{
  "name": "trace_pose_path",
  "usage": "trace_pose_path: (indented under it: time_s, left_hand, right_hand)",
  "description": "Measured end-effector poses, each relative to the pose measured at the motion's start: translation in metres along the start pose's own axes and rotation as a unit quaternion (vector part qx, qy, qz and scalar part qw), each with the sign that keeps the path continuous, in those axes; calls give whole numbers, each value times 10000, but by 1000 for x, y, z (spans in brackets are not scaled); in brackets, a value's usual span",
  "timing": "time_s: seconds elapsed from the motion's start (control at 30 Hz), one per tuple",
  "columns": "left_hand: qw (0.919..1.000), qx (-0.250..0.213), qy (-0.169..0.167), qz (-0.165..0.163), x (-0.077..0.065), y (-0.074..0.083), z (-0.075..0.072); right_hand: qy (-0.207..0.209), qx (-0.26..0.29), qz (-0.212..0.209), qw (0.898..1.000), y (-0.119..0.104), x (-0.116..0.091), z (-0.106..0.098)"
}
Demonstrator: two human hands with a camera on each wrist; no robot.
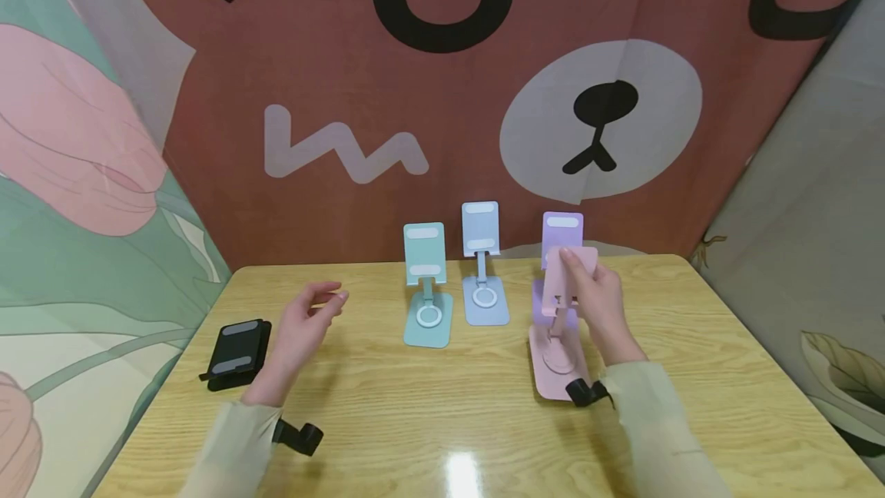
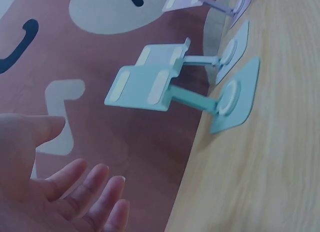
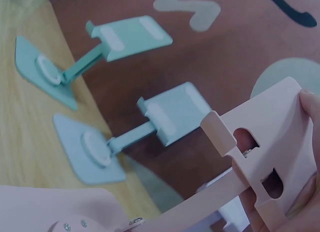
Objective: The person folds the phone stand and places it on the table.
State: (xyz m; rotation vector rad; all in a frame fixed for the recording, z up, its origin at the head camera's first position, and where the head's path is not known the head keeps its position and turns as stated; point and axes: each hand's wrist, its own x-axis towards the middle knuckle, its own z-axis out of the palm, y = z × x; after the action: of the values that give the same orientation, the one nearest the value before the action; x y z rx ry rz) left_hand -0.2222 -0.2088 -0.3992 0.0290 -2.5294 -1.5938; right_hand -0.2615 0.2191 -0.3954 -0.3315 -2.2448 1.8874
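Observation:
My right hand (image 1: 603,310) grips the upper plate of a pink phone stand (image 1: 558,352), thumb on its front face. In the right wrist view the pink phone stand (image 3: 270,127) shows two cut-outs, a front lip and a slanting arm. Behind it in the head view is a purple phone stand (image 1: 562,223), partly hidden by the pink one. My left hand (image 1: 300,333) hovers over the left side of the table, fingers loosely bent and holding nothing. Nearest to it lies a folded black phone stand (image 1: 238,354) with grey pads.
A mint green phone stand (image 1: 426,252) and a light blue phone stand (image 1: 480,227) stand unfolded near the middle of the wooden table (image 1: 387,421). A brown curtain (image 1: 332,214) with a cartoon bear hangs right behind the table's back edge.

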Motion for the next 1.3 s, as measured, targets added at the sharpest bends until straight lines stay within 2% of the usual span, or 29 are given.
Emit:
trace_pose_path:
  time_s: [0.2, 0.4, 0.53, 0.8, 1.17, 1.3]
  left_hand:
    - [9995, -231, -201, 102, -7, -5, 17]
    - [9976, -547, -349, 236, -14, -2, 29]
    - [9967, -634, -454, 213, -19, -2, 37]
    - [9951, -788, -567, 183, -25, -1, 55]
    - [9917, -1064, -719, -9, -31, 1, 76]
    - [9903, -1093, -854, 37, -33, 1, 85]
  right_hand:
    - [14, 69, -136, 9999, -15, -4, 6]
    - [116, 170, -374, 9991, -30, -8, 11]
    - [99, 318, -469, 9983, -39, -10, 14]
    - [50, 709, -914, 9933, -57, -15, 26]
    - [-244, 773, -1270, 9886, -78, -30, 40]
    - [-262, 691, -1428, 9870, -82, -37, 44]
